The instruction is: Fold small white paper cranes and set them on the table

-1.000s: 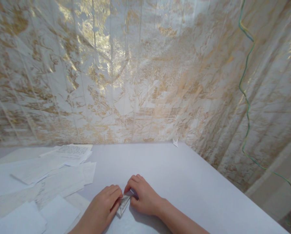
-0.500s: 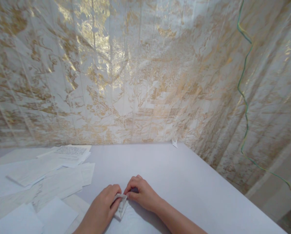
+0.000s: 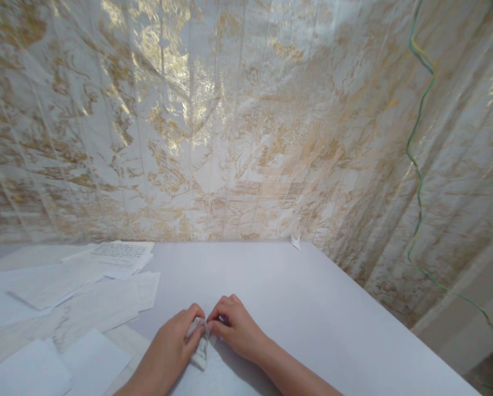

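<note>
A small folded piece of paper (image 3: pixel 201 352), greyish white with dark marks, is held low over the white table (image 3: pixel 246 269). My left hand (image 3: pixel 176 341) is closed on its left side, thumb on the near face and fingers behind. At the paper's upper right edge, the thumb and forefinger of my right hand (image 3: pixel 236 327) pinch it. The fingertips hide part of the folds. Beyond both hands, a small white folded paper shape (image 3: pixel 296 242) with pointed corners sits at the table's far edge.
Loose paper sheets (image 3: pixel 98 300), some with writing, overlap across the table's left side. A patterned gold-and-white covering (image 3: pixel 213 121) hangs behind the table. A green-yellow wire (image 3: pixel 420 181) runs down it at the right, beyond the table's slanting right edge.
The right fingers have shifted slightly left along the folded paper, closer to the left fingers. The paper has turned a little, and its near faces look narrower.
</note>
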{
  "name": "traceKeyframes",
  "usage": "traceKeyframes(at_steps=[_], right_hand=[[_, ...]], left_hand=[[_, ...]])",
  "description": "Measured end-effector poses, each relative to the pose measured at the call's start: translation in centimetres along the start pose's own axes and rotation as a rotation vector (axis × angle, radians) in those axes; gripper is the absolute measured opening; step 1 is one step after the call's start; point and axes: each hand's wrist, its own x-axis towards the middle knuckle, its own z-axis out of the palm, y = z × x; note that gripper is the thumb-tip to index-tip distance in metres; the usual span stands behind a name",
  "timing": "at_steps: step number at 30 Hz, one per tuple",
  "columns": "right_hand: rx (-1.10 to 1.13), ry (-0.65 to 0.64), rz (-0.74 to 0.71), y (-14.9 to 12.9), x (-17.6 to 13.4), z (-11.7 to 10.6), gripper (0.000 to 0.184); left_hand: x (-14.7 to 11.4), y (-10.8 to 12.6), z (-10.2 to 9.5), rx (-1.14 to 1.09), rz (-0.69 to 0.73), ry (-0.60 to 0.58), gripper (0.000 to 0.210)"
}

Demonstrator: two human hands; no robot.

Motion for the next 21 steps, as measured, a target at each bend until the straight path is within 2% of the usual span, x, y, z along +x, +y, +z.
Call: traceKeyframes(at_steps=[7, 12, 16, 21], right_hand=[[-0.109, 0.029, 0.032, -0.55, -0.12, 0.63, 0.009], [-0.124, 0.030, 0.043, -0.94, -0.38, 0.66, 0.019], [-0.137, 0.021, 0.058, -0.94, -0.49, 0.67, 0.018], [-0.146, 0.037, 0.037, -0.71, -0.41, 0.94, 0.014]], left_hand=[[0.18, 0.07, -0.53, -0.058, -0.002, 0.005, 0.017], [-0.05, -0.05, -0.85, -0.127, 0.009, 0.023, 0.020], [-0.07, -0.13, -0.90, -0.196, 0.006, 0.032, 0.028], [0.20, 0.05, -0.99, -0.189, 0.020, 0.011, 0.022]])
